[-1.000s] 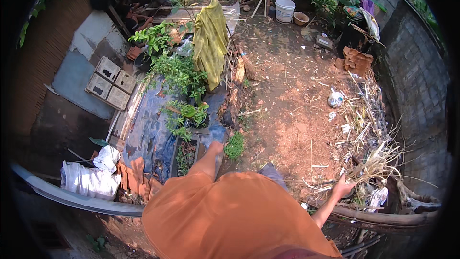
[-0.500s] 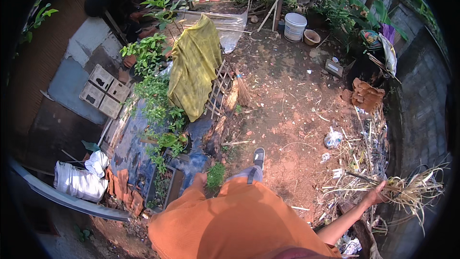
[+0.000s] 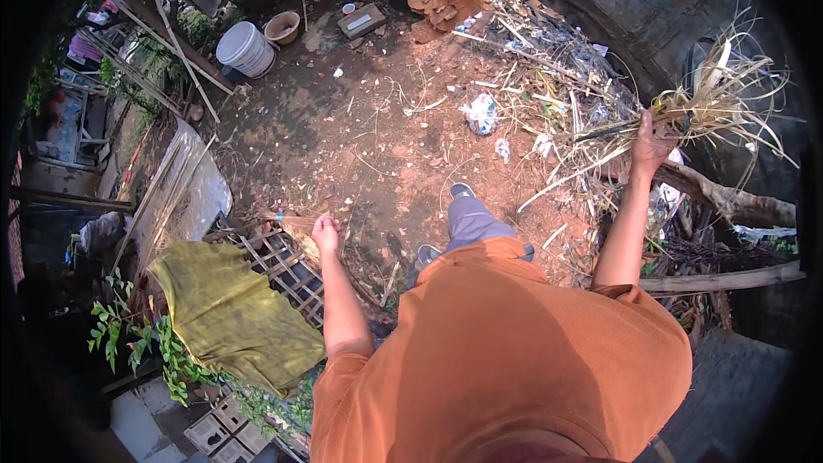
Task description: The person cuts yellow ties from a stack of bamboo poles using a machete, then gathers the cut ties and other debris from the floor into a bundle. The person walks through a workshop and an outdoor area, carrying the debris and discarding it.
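Beside a bucket (image 3: 251, 57) sits a bowl (image 3: 285, 39) — contents unclear — right hand (image 3: 653, 151) clutching straw (image 3: 722, 107).

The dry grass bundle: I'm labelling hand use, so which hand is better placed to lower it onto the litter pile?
Right, most likely. The right hand holds the dry grass bundle close to the litter pile, while the left hand is well away on the other side, near the broom.
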The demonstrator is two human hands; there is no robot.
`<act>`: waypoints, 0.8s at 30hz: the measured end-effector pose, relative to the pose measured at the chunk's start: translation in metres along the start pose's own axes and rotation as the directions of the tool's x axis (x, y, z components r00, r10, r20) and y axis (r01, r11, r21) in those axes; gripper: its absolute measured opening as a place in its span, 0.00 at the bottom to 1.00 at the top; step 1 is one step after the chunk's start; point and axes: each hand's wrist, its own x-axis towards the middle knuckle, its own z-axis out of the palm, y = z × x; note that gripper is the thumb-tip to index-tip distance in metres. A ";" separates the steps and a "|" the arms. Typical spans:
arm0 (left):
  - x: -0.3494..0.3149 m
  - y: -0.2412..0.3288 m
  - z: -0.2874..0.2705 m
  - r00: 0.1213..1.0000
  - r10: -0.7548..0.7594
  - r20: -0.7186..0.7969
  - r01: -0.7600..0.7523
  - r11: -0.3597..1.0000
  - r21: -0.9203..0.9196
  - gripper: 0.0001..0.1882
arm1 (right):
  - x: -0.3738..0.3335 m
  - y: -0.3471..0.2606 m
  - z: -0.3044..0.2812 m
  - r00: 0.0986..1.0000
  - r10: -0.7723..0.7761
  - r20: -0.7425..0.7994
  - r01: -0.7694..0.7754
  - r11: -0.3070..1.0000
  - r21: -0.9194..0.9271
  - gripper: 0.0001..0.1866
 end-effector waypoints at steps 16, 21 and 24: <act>-0.060 -0.034 0.031 0.628 -0.679 -0.379 0.619 0.732 -0.286 0.07 | 0.288 0.157 0.358 0.788 0.614 0.055 -0.229 0.375 -0.898 0.57; -0.053 -0.005 0.062 0.613 -0.514 -0.600 0.424 0.855 -0.300 0.09 | 0.247 0.046 0.539 0.619 0.588 0.520 0.201 0.522 -0.829 0.42; -0.015 0.045 0.107 0.742 -0.352 -0.570 0.306 0.935 -0.180 0.12 | 0.110 0.026 0.634 0.296 0.148 0.943 0.436 0.858 -0.272 0.34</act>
